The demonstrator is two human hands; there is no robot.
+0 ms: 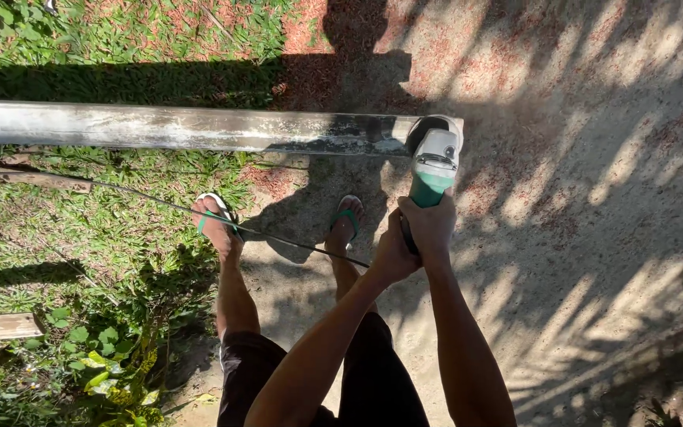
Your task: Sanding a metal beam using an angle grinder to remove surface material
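Both hands, left hand [393, 253] and right hand [430, 224], grip a green angle grinder [434, 168] whose head sits at the right end of the grey metal beam [183, 126], which looks uncut.

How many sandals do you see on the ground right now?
2. One sandal is on the foot at the grass edge, under the beam; the other sandal is on the foot on the sand, just left of the hands gripping the grinder.
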